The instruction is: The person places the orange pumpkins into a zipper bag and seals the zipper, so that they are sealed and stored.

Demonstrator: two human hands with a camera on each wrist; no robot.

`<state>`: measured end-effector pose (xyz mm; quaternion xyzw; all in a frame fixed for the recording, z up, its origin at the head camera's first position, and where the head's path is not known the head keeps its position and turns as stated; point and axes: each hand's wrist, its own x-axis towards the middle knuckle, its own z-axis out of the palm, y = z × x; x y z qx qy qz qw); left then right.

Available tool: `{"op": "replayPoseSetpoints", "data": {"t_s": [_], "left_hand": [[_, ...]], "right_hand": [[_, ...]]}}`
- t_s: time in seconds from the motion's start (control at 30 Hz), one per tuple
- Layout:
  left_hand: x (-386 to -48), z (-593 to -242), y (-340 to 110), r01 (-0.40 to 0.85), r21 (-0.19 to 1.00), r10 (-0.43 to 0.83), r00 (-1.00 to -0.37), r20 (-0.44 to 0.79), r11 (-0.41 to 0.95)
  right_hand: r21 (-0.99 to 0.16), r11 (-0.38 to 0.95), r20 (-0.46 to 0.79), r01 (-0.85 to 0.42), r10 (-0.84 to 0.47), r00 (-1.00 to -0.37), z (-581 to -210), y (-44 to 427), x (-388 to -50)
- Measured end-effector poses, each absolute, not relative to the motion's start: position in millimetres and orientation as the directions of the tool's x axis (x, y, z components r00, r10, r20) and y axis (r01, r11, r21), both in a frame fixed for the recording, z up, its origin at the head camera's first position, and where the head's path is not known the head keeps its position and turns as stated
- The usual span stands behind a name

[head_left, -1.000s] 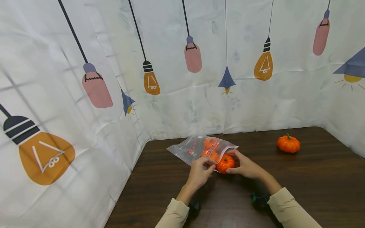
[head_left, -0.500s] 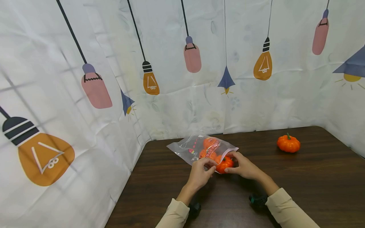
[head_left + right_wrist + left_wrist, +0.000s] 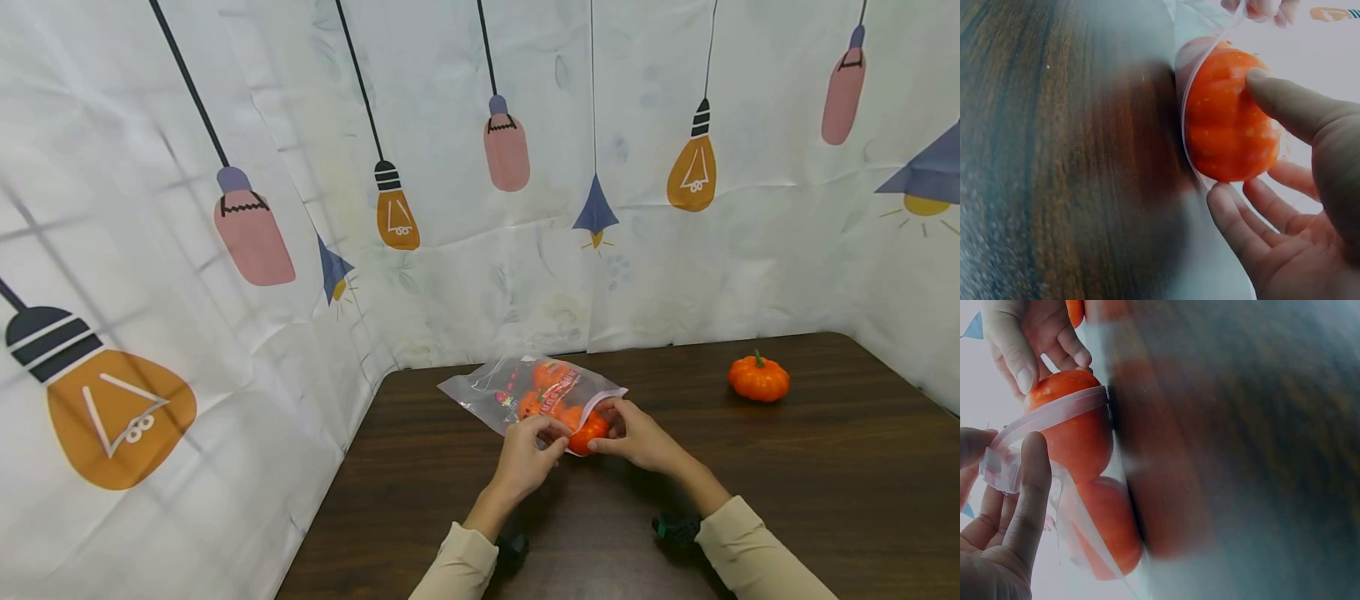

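Note:
A clear plastic zip bag (image 3: 480,393) with red print lies on the table, several small orange pumpkins (image 3: 553,374) showing through it. My left hand (image 3: 524,458) pinches the bag's rim (image 3: 1054,417) between thumb and fingers, keeping the mouth apart. At that mouth sits another small pumpkin (image 3: 1235,119), partly inside the bag. My right hand (image 3: 647,439) holds it, thumb on one side and fingers against the other. In the left wrist view a further pumpkin (image 3: 1110,525) is visible behind it within the bag.
One more ribbed orange pumpkin (image 3: 759,379) with a green stem stands at the back right of the dark wooden table (image 3: 825,483). A white curtain (image 3: 465,292) printed with lamps hangs along the table's back and left sides.
My right hand has moved slightly left, and the pumpkin it holds has slid deeper into the bag. The pumpkins inside shifted left. My left hand stays on the rim.

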<state>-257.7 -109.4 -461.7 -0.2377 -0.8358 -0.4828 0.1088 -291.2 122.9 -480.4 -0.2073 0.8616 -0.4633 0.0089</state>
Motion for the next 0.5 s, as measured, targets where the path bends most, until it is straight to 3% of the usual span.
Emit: {"op": "replayPoseSetpoints", "data": {"t_s": [0.2, 0.5], "left_hand": [[-258.3, -461.9, -109.5, 0.511, 0.748, 0.297, -0.858, 0.419, 0.423], [-258.5, -463.5, -108.4, 0.518, 0.744, 0.303, -0.854, 0.422, 0.422]], "right_hand": [[-0.837, 0.417, 0.191, -0.353, -0.383, -0.904, -478.8, 122.5, -289.7], [-0.814, 0.482, 0.176, -0.323, -0.326, -0.929, -483.2, 119.6, -292.2]]}}
